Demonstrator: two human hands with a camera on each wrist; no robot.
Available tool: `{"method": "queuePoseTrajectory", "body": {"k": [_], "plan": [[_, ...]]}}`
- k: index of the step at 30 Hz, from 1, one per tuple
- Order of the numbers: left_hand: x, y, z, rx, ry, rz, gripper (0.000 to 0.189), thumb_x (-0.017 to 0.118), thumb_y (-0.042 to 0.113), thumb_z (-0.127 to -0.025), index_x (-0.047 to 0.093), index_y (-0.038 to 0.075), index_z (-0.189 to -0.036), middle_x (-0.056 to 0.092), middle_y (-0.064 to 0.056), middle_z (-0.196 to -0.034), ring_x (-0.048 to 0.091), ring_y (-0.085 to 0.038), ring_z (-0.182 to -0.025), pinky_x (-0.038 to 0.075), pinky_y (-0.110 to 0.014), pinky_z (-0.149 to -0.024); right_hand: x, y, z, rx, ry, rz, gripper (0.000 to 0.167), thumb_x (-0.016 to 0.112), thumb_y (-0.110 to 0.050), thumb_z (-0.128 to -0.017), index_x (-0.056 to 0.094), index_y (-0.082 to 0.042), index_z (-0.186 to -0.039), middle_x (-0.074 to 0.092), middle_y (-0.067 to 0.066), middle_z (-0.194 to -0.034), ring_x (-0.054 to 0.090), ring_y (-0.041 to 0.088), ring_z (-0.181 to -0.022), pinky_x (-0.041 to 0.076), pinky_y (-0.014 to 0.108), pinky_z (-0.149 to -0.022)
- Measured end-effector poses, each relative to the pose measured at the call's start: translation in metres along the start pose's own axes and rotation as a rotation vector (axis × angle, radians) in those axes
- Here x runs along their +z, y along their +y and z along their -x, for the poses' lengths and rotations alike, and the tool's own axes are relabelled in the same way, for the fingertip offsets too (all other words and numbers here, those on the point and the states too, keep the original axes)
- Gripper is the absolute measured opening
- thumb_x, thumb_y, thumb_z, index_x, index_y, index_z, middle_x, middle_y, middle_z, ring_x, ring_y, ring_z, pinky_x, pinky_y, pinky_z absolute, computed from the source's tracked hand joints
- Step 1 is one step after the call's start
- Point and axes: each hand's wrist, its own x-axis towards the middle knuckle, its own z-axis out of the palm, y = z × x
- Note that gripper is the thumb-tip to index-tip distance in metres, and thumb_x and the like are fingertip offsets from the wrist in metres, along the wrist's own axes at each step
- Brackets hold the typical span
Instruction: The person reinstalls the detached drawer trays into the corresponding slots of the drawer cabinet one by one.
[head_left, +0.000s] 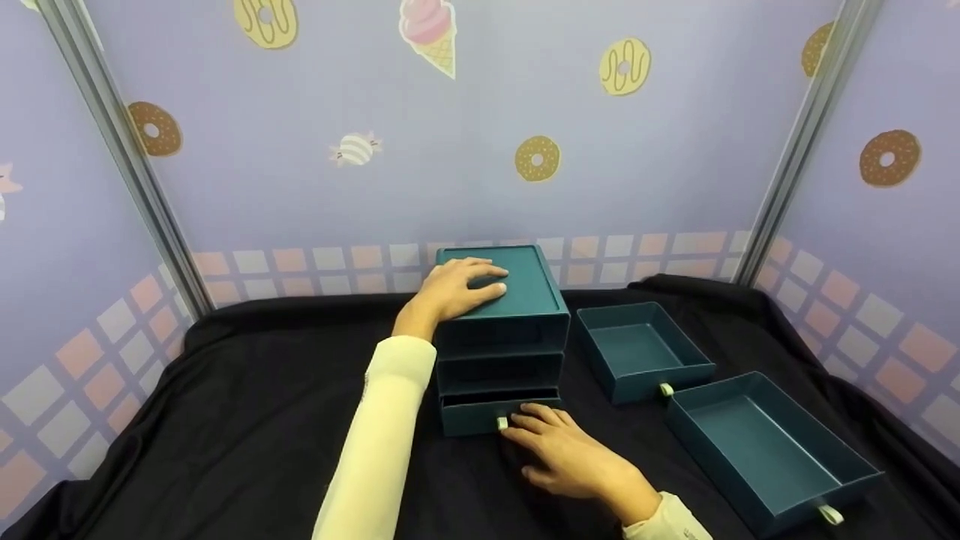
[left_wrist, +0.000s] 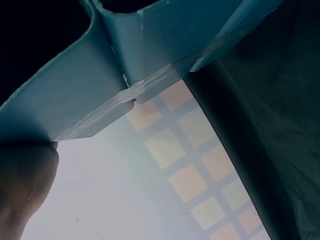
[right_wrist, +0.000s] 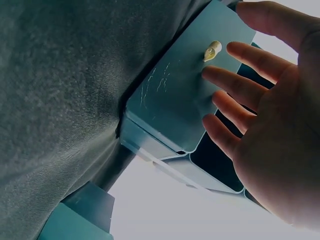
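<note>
A dark teal drawer cabinet stands near the back wall, its two upper slots without drawers. My left hand rests on the cabinet's top at the left, fingers spread and pointing right. The bottom drawer sits in its slot, its front slightly forward so a dark gap shows along its upper edge. A pale green pull tab hangs on that drawer front. My right hand is at the drawer front, fairly straight fingertips against its right half, beside the tab. In the right wrist view the drawer front shows scratches.
Two removed teal drawers lie to the cabinet's right: a smaller drawer close beside it and a larger drawer nearer the front right. Black cloth with folds covers the table. Patterned wall panels enclose the back and both sides.
</note>
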Motion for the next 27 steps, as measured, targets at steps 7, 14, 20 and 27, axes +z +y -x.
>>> {"method": "queuePoseTrajectory", "body": {"k": [7,14,20,27], "plan": [[0.0022,-0.0013,0.0010,0.002,-0.005,0.005,0.052,0.052,0.056,-0.109,0.056,0.035,-0.156,0.038,0.002,-0.171,0.024,-0.033,-0.162,0.013,-0.061,-0.132,0.0011,0.0018,0.0010,0.009,-0.029,-0.023,0.055,0.073,-0.020,-0.099,0.059,-0.011,-0.152,0.054,0.017,-0.157,0.041,0.039,-0.151,0.040,0.063,-0.118],[-0.0002,-0.0013,0.0015,0.007,0.003,-0.007,0.052,0.053,0.055,-0.109,0.057,0.033,-0.156,0.039,0.000,-0.171,0.025,-0.034,-0.161,0.014,-0.061,-0.131,0.0002,0.0033,-0.0004,0.008,-0.029,-0.039,0.055,0.073,-0.019,-0.099,0.059,-0.010,-0.152,0.051,0.018,-0.159,0.040,0.040,-0.152,0.040,0.064,-0.118],[-0.0012,-0.0006,-0.0001,0.014,0.002,-0.009,0.052,0.053,0.055,-0.109,0.056,0.034,-0.156,0.039,0.000,-0.170,0.026,-0.033,-0.161,0.014,-0.061,-0.131,-0.0011,0.0059,0.0000,0.031,-0.054,-0.057,0.055,0.071,-0.019,-0.101,0.057,-0.011,-0.154,0.048,0.018,-0.162,0.037,0.040,-0.154,0.039,0.064,-0.119],[-0.0010,-0.0007,-0.0008,0.018,-0.001,-0.013,0.052,0.052,0.055,-0.109,0.056,0.033,-0.156,0.038,0.000,-0.171,0.025,-0.033,-0.161,0.014,-0.062,-0.131,-0.0003,0.0098,-0.0008,0.030,-0.061,-0.080,0.056,0.069,-0.018,-0.103,0.054,-0.010,-0.156,0.044,0.018,-0.165,0.035,0.040,-0.156,0.039,0.066,-0.118]]}}
